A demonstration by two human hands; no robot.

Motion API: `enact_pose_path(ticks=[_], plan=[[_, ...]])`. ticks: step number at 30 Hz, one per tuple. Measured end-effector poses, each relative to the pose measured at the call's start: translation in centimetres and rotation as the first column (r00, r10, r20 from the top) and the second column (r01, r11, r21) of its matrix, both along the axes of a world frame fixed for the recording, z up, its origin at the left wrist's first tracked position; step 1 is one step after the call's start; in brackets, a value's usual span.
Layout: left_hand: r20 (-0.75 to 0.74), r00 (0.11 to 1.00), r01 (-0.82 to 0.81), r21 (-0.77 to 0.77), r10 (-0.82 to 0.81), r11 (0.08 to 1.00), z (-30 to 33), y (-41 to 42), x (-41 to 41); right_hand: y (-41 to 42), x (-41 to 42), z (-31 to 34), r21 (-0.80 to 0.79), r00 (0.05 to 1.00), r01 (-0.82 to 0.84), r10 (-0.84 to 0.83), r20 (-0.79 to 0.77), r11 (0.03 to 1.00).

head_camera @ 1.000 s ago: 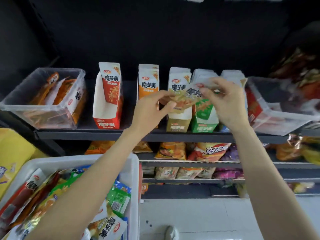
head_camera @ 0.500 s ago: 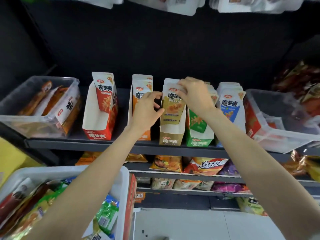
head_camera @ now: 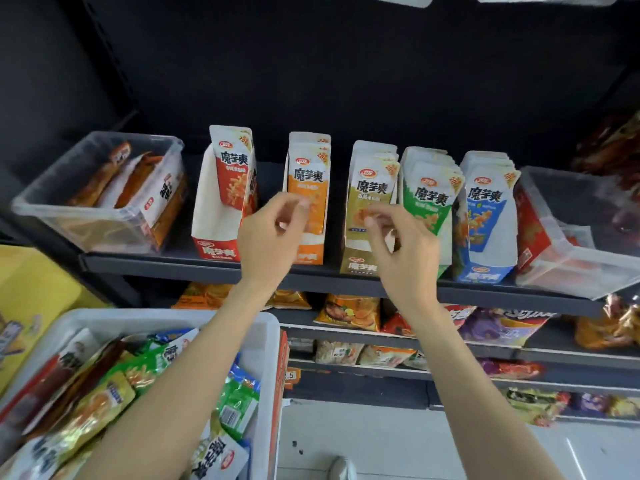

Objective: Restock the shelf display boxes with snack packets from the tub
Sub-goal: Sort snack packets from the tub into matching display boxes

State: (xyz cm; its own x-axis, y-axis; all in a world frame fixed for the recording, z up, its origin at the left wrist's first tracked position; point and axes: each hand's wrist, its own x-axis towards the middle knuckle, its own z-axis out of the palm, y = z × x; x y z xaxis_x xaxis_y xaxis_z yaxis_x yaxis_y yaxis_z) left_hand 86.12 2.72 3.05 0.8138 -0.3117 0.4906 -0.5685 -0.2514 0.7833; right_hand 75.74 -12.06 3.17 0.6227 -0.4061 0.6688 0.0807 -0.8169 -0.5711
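Motion blur smears both sets of fingertips, and the white tub (head_camera: 266, 327) of snack packets (head_camera: 100, 403) is cut off at the lower left. Left hand (head_camera: 268, 237) and right hand (head_camera: 403, 249) hover before the orange display box (head_camera: 308, 206) and tan display box (head_camera: 369, 216), fingers loosely curled, grip released, holding nothing.
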Motion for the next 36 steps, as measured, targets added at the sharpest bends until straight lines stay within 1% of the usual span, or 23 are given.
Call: enact_pose_path(ticks=[1, 2, 3, 4, 6, 8, 10, 12, 14, 17, 21, 24, 25, 26, 27, 28, 30, 31, 32, 33, 34, 35, 36], plan=[[0.013, 1.000, 0.008, -0.073, -0.007, 0.997, -0.4, 1.9, -0.8, 1.8, -0.8, -0.4, 0.046, 0.999, -0.048, 0.049, -0.022, 0.998], [0.031, 0.999, 0.013, -0.110, -0.010, 0.994, -0.9, 4.0, -1.5, 3.6, -1.4, -0.9, 0.072, 0.994, -0.090, 0.094, -0.063, 0.993], [0.045, 0.999, 0.019, -0.106, -0.014, 0.994, -1.6, 6.1, -2.3, 5.4, -1.7, -1.6, 0.085, 0.983, -0.128, 0.138, -0.124, 0.988], [0.056, 0.998, 0.026, -0.062, -0.022, 0.998, -2.4, 8.4, -2.8, 7.1, -1.8, -2.5, 0.091, 0.962, -0.171, 0.186, -0.199, 0.981], [0.048, 0.998, 0.040, 0.109, -0.045, 0.993, -4.6, 13.3, -3.4, 10.6, -1.6, -4.5, 0.084, 0.894, -0.270, 0.282, -0.349, 0.959], [-0.020, 0.999, 0.031, 0.330, -0.025, 0.944, -7.0, 18.2, -3.4, 13.7, -0.9, -6.5, 0.081, 0.798, -0.370, 0.362, -0.481, 0.925], [-0.014, 1.000, -0.015, 0.568, 0.028, 0.823, -9.0, 22.6, -3.2, 16.4, -0.1, -8.2, 0.121, 0.662, -0.450, 0.422, -0.619, 0.885], [0.004, 0.997, -0.052, 0.736, 0.072, 0.676, -10.3, 26.4, -3.2, 18.8, 0.8, -9.7, 0.165, 0.529, -0.534, 0.479, -0.700, 0.829], [-0.047, 0.986, -0.057, 0.814, 0.162, 0.578, -10.9, 29.0, -3.5, 20.8, 1.7, -11.0, 0.119, 0.451, -0.619, 0.476, -0.755, 0.776], [-0.102, 0.956, -0.056, 0.857, 0.277, 0.512, -11.2, 31.2, -3.8, 23.1, 2.8, -12.6, -0.007, 0.406, -0.704, 0.393, -0.825, 0.711], [-0.129, 0.949, -0.027, 0.876, 0.289, 0.481, -11.6, 31.4, -3.5, 24.5, 3.5, -13.9, -0.193, 0.425, -0.740, 0.225, -0.877, 0.644], [-0.111, 0.965, 0.022, 0.936, 0.236, 0.352, -11.8, 30.9, -2.5, 24.8, 3.2, -14.5, -0.175, 0.391, -0.725, 0.188, -0.901, 0.666], [-0.121, 0.966, 0.039, 0.941, 0.228, 0.336, -11.8, 30.9, -2.1, 24.8, 3.1, -14.6, -0.170, 0.390, -0.719, 0.189, -0.901, 0.673], [-0.139, 0.963, 0.051, 0.935, 0.232, 0.350, -11.8, 30.8, -1.7, 24.7, 3.0, -14.5, -0.165, 0.396, -0.711, 0.195, -0.897, 0.683], [-0.160, 0.957, 0.055, 0.919, 0.242, 0.390, -11.6, 30.8, -1.4, 24.7, 2.9, -14.3, -0.151, 0.406, -0.697, 0.212, -0.889, 0.701], [-0.182, 0.952, 0.054, 0.890, 0.245, 0.452, -11.1, 30.8, -1.3, 24.6, 2.7, -14.0, -0.117, 0.419, -0.675, 0.248, -0.873, 0.729], [-0.223, 0.950, 0.041, 0.783, 0.218, 0.621, -9.9, 30.6, -1.3, 24.5, 2.2, -13.1, 0.022, 0.484, -0.593, 0.378, -0.789, 0.805], [-0.247, 0.947, 0.028, 0.701, 0.206, 0.712, -9.2, 30.4, -1.3, 24.4, 1.8, -12.4, 0.125, 0.527, -0.543, 0.452, -0.720, 0.831], [-0.273, 0.940, 0.001, 0.597, 0.202, 0.802, -8.3, 30.0, -1.5, 24.3, 1.5, -11.6, 0.248, 0.557, -0.493, 0.522, -0.646, 0.834], [-0.300, 0.931, -0.044, 0.472, 0.207, 0.881, -7.4, 29.6, -1.6, 24.2, 1.1, -10.6, 0.383, 0.571, -0.447, 0.588, -0.573, 0.808], [-0.322, 0.923, -0.096, 0.335, 0.210, 0.937, -6.5, 28.9, -1.8, 24.0, 0.7, -9.7, 0.515, 0.573, -0.405, 0.649, -0.501, 0.755], [-0.336, 0.917, -0.147, 0.209, 0.213, 0.967, -5.7, 28.1, -2.0, 23.8, 0.3, -8.8, 0.616, 0.579, -0.364, 0.687, -0.438, 0.699], [-0.355, 0.910, -0.188, 0.110, 0.216, 0.976, -5.1, 27.2, -2.2, 23.5, 0.1, -8.2, 0.672, 0.599, -0.322, 0.693, -0.401, 0.667]])
